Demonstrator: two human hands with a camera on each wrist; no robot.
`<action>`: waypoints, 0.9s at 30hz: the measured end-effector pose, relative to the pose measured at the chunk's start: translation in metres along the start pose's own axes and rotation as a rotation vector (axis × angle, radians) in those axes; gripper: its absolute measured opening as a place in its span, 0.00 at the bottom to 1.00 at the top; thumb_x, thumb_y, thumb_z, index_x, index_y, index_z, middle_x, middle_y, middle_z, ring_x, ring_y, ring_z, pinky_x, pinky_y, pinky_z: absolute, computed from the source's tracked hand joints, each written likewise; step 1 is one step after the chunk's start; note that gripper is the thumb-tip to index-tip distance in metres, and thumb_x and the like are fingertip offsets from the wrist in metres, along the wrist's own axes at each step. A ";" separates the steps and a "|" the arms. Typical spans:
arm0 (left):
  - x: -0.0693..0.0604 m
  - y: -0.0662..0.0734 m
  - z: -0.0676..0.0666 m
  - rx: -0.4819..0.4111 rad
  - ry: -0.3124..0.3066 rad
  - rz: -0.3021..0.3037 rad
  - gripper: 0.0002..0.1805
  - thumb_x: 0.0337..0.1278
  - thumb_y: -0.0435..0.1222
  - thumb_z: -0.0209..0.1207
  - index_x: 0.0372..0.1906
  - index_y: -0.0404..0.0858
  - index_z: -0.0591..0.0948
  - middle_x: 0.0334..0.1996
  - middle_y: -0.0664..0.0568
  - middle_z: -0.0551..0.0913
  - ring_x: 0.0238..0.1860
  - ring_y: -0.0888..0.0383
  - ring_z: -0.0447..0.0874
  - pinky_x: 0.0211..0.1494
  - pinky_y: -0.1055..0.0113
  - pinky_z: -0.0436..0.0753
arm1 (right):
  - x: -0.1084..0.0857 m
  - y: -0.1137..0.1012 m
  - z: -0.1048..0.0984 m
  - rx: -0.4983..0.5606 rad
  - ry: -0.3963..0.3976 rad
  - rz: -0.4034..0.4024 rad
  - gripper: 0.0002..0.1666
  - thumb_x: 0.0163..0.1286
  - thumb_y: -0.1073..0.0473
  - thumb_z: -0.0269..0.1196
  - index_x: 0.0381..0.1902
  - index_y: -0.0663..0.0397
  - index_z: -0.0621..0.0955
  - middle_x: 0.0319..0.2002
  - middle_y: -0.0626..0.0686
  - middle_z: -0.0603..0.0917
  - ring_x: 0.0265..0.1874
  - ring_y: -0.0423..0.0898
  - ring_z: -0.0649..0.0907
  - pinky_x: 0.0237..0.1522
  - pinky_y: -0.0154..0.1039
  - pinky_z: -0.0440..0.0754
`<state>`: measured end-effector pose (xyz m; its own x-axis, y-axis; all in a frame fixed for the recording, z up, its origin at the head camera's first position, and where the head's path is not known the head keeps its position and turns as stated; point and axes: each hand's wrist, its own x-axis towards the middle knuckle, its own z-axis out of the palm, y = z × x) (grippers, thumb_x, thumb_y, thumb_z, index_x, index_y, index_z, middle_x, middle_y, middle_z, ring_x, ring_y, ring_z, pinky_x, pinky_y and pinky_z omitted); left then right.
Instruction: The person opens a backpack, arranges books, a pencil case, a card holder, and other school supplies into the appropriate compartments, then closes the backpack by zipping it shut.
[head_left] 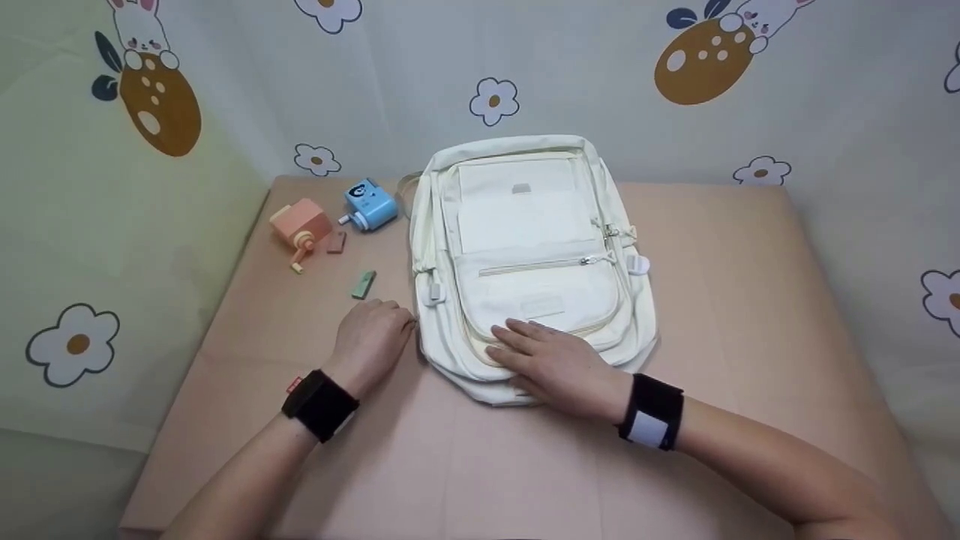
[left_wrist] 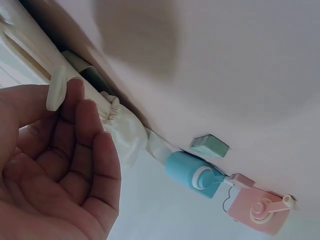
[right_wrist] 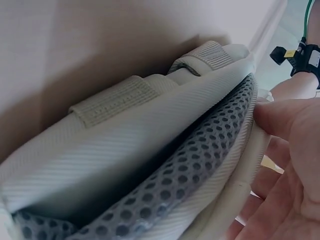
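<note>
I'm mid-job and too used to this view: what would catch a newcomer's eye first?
The big cream backpack, at the middle of the table, with the right hand resting on its lower front. Next, the blue crank sharpener and pink crank sharpener at the table's far left. In the left wrist view, the left hand pinches a small pale piece.

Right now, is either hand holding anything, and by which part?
The left hand pinches a small cream tab by its lower part in the left wrist view; whether it's attached to the backpack can't be told. The right hand rests on the backpack.
</note>
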<state>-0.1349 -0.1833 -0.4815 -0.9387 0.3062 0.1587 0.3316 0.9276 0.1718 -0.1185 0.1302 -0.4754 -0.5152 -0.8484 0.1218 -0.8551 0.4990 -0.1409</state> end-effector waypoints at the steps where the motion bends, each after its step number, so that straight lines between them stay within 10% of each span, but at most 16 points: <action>1: -0.001 0.002 0.000 0.007 -0.006 0.007 0.10 0.69 0.34 0.61 0.32 0.40 0.89 0.26 0.50 0.83 0.30 0.48 0.80 0.35 0.51 0.77 | 0.000 0.000 0.000 -0.001 -0.001 0.001 0.28 0.78 0.51 0.59 0.73 0.47 0.74 0.74 0.55 0.69 0.74 0.54 0.67 0.71 0.49 0.68; 12: -0.019 0.016 -0.003 -0.015 0.016 0.077 0.08 0.66 0.33 0.63 0.31 0.42 0.89 0.24 0.51 0.83 0.28 0.49 0.80 0.31 0.53 0.77 | 0.001 -0.002 0.001 -0.008 0.015 0.040 0.28 0.79 0.50 0.58 0.72 0.54 0.75 0.74 0.54 0.71 0.74 0.53 0.67 0.70 0.48 0.68; 27: -0.001 0.007 0.006 -0.053 0.034 0.014 0.07 0.67 0.32 0.61 0.35 0.38 0.89 0.29 0.48 0.85 0.32 0.46 0.82 0.37 0.51 0.78 | 0.029 -0.022 0.006 -0.142 0.021 0.115 0.22 0.80 0.57 0.57 0.65 0.62 0.80 0.70 0.60 0.74 0.70 0.58 0.73 0.66 0.53 0.74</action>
<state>-0.1321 -0.1760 -0.4862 -0.9306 0.3105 0.1936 0.3497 0.9104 0.2210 -0.1141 0.0930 -0.4748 -0.6098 -0.7812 0.1334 -0.7894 0.6136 -0.0153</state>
